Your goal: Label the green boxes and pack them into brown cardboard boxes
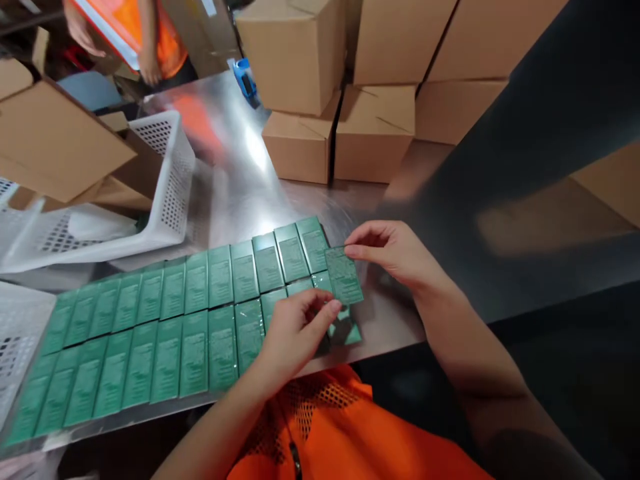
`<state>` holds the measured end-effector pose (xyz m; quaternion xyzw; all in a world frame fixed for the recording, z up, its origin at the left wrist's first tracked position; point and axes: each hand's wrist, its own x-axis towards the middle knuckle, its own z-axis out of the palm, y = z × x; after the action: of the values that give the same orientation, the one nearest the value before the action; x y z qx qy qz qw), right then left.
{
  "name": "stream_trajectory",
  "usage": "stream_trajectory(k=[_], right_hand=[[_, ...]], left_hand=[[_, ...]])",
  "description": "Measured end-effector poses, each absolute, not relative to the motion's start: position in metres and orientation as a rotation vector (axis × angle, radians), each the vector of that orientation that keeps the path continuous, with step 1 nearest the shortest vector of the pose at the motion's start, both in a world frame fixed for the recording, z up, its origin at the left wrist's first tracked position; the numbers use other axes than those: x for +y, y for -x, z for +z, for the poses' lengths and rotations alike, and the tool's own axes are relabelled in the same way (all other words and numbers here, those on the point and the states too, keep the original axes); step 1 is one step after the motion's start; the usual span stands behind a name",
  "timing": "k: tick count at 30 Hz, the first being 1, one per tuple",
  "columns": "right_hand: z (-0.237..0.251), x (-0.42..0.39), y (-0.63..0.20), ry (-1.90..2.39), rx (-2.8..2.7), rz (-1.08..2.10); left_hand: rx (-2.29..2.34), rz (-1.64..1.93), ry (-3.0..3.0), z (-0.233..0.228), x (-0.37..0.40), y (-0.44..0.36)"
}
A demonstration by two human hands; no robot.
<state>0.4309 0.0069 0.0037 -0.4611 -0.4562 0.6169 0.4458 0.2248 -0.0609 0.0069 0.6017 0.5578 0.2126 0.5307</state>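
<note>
A flat green printed piece (pixel 344 277) is held up at the right end of two rows of green printed boxes (pixel 195 283). My right hand (pixel 395 253) pinches its upper right corner between thumb and fingers. At its lower left corner, the thumb and forefinger of my left hand (pixel 300 330) close together on the edge. The left hand also hides a few boxes in the near row. Below the held piece lies another shiny green item (pixel 346 328), partly covered. Some boxes in the near row show bright glints along their edges.
Cardboard boxes (pixel 375 127) are stacked at the back of the metal table (pixel 240 180). A white plastic basket (pixel 175 180) holding cardboard stands at the left. A blue device (pixel 244 79) lies beside the boxes. Behind it stands a person in an orange vest (pixel 167 43).
</note>
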Motion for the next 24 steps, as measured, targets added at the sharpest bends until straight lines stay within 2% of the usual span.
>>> stream_trajectory(k=[4, 10, 18, 24], right_hand=[[0.002, 0.002, -0.431, 1.201, -1.231, 1.436], [0.002, 0.0, -0.432, 1.412, -1.627, 1.093], [0.002, 0.004, -0.428, 1.474, -1.96, 1.369], [-0.002, 0.005, -0.427, 1.488, -2.085, 1.458]], left_hand=[[1.398, 0.525, -1.384, 0.003, -0.062, -0.228], [1.49, 0.364, -1.311, 0.006, -0.076, -0.23], [1.559, 0.096, -1.397, 0.006, -0.098, -0.232], [1.577, 0.009, -1.459, 0.0, -0.101, -0.23]])
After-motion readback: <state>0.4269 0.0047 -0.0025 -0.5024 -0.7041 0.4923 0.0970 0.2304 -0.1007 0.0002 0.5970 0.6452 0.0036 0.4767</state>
